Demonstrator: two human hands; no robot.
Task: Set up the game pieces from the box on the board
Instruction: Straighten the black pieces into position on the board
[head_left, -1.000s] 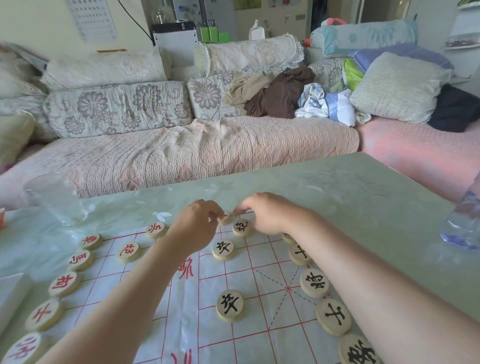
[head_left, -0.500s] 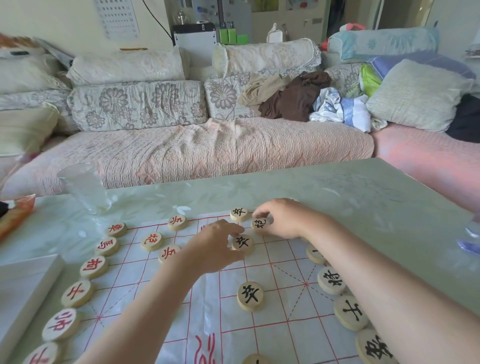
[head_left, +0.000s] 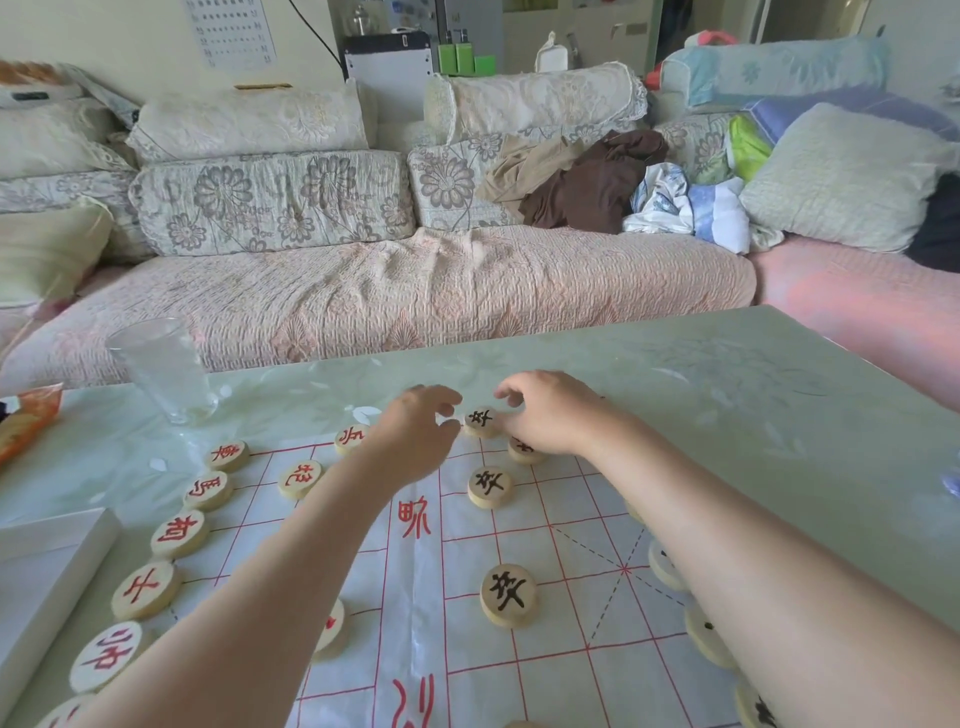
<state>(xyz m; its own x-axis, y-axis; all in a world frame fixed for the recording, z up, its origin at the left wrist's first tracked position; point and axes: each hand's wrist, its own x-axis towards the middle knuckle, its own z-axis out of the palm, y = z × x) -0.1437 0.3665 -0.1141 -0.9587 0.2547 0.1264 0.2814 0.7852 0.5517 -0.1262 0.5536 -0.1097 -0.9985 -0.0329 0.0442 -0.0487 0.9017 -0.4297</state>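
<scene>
Wooden black-marked disc (head_left: 480, 420) lies flat at board's (head_left: 561, 613) far edge, between both hands; right hand (head_left: 545, 413) fingers loosely curled, touching it; left hand (head_left: 418, 431) spread, just beside.

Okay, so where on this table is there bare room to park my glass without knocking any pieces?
The widest bare stretch is the green table beyond and right of the board, past the right hand. A narrower strip lies between the drinking glass and the left hand. The board's left edge, lined with red pieces, and its right edge are crowded.
</scene>
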